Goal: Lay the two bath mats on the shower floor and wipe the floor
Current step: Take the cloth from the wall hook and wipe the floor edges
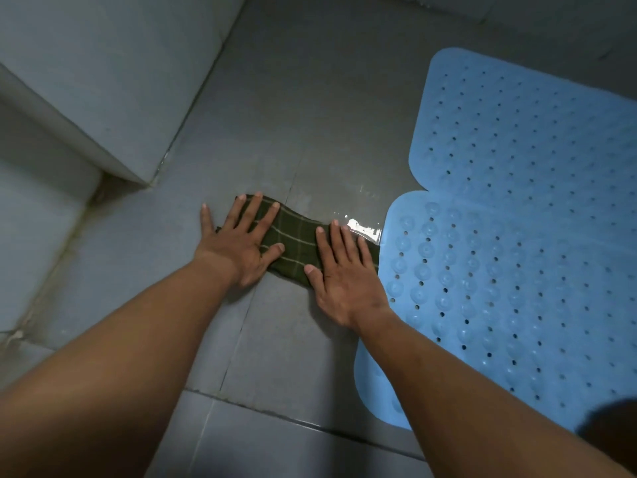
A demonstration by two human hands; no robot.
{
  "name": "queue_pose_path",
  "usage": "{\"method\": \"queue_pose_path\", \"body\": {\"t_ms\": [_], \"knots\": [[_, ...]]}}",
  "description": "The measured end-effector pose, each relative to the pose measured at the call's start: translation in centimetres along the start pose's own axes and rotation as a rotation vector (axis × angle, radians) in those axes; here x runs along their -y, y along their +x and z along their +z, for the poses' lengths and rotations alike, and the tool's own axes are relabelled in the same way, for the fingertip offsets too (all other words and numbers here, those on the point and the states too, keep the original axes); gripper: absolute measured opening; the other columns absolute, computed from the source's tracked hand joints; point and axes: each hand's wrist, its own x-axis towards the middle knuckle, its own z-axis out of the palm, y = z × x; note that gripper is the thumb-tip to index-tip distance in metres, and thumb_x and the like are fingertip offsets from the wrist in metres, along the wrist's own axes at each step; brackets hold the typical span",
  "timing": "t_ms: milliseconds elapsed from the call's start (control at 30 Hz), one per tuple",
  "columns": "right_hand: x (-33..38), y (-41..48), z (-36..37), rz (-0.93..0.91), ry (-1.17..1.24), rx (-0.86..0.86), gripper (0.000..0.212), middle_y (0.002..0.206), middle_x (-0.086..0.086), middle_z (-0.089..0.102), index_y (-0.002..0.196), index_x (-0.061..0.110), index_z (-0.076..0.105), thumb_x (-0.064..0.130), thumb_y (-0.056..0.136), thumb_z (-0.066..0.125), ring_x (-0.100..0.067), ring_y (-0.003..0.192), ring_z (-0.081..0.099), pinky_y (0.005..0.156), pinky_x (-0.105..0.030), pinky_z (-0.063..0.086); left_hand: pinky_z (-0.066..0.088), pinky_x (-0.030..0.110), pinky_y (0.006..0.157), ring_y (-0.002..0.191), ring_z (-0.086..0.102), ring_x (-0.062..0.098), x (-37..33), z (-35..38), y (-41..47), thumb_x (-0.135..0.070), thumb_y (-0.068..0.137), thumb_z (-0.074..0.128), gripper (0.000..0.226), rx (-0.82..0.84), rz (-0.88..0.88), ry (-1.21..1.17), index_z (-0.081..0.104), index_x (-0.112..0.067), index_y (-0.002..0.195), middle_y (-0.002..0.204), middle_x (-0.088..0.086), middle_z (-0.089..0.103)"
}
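Left hand (238, 248) and right hand (339, 282), fingers spread flat on the checked cloth (296, 246) at frame centre; pushing rightward may ruck the adjoining blue mat (482, 288).

The single head view looked steeply down from above the person's forearms at the floor (310, 115), close in. It faced forward toward a wall corner (148, 182) at upper left, with mats (517, 236) filling the right side.

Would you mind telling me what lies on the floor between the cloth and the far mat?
In the head view, only bare wet tile with a shiny puddle separates the cloth from the far mat.
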Motion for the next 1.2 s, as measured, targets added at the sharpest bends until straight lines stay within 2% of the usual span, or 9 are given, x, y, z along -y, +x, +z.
{"method": "queue_pose_path", "body": {"t_ms": [167, 300, 600, 767, 967, 1067, 1200], "knots": [[-0.2, 0.1, -0.2, -0.027, 0.043, 0.008, 0.067, 0.165, -0.01, -0.013, 0.158, 0.016, -0.007, 0.05, 0.104, 0.012, -0.024, 0.152, -0.016, 0.122, -0.044, -0.013, -0.009, 0.07, 0.113, 0.147, -0.029, 0.021, -0.4, -0.4, -0.2, -0.069, 0.094, 0.009, 0.074, 0.035, -0.034, 0.044, -0.033, -0.036, 0.147, 0.157, -0.005, -0.038], [-0.2, 0.1, 0.0, -0.027, 0.048, 0.035, 0.066, 0.165, -0.01, -0.015, 0.158, 0.017, -0.01, 0.049, 0.105, 0.013, -0.023, 0.151, -0.018, 0.122, -0.045, -0.011, -0.012, 0.068, 0.113, 0.148, -0.028, 0.021, -0.5, -0.8, -0.3, -0.07, 0.093, 0.008, 0.075, 0.065, -0.049, 0.062, -0.03, -0.036, 0.148, 0.158, -0.004, -0.036], [-0.6, 0.0, 0.2, -0.03, 0.076, -0.011, 0.065, 0.165, -0.006, -0.014, 0.158, 0.018, -0.009, 0.05, 0.104, 0.009, -0.021, 0.152, -0.017, 0.123, -0.043, -0.01, -0.011, 0.065, 0.115, 0.149, -0.025, 0.025, -0.8, -0.8, -0.6, -0.069, 0.092, 0.003, 0.077, 0.028, -0.031, 0.129, -0.032, -0.031, 0.148, 0.16, 0.002, -0.032], [-1.4, 0.1, 0.0, -0.086, 0.027, -0.004, 0.068, 0.166, -0.006, -0.011, 0.157, 0.015, -0.009, 0.05, 0.099, 0.0, -0.02, 0.152, -0.015, 0.122, -0.039, -0.012, -0.012, 0.068, 0.113, 0.149, -0.025, 0.023, -0.5, -0.7, -0.5, -0.07, 0.092, 0.005, 0.076, 0.024, -0.019, 0.094, -0.029, -0.034, 0.15, 0.161, -0.001, -0.03], [-2.0, 2.2, -1.5, -0.044, 0.006, 0.013, 0.066, 0.166, -0.006, -0.012, 0.158, 0.012, -0.005, 0.046, 0.105, 0.014, -0.018, 0.152, -0.014, 0.123, -0.038, -0.01, -0.011, 0.071, 0.111, 0.148, -0.026, 0.024, -0.5, -1.2, 0.3, -0.07, 0.093, 0.005, 0.076, 0.014, -0.014, 0.043, -0.025, -0.034, 0.151, 0.16, -0.001, -0.031], [-1.6, 2.5, -2.1, 0.021, 0.01, -0.028, 0.066, 0.166, -0.011, -0.012, 0.159, 0.015, 0.0, 0.046, 0.105, 0.022, -0.023, 0.153, -0.013, 0.123, -0.04, -0.008, -0.013, 0.071, 0.111, 0.148, -0.028, 0.024, -0.5, -1.9, 1.7, -0.071, 0.093, 0.006, 0.076, 0.017, -0.018, 0.014, -0.024, -0.034, 0.152, 0.16, -0.002, -0.032], [0.6, 2.1, -1.2, 0.294, 0.101, -0.117, 0.064, 0.166, -0.014, -0.003, 0.158, 0.007, 0.001, 0.034, 0.105, 0.023, -0.026, 0.153, -0.007, 0.124, -0.045, -0.003, -0.013, 0.071, 0.11, 0.147, -0.03, 0.024, -0.5, -2.8, 3.4, -0.071, 0.093, 0.006, 0.076, 0.017, 0.017, 0.011, -0.026, -0.034, 0.151, 0.159, -0.002, -0.035]]}}
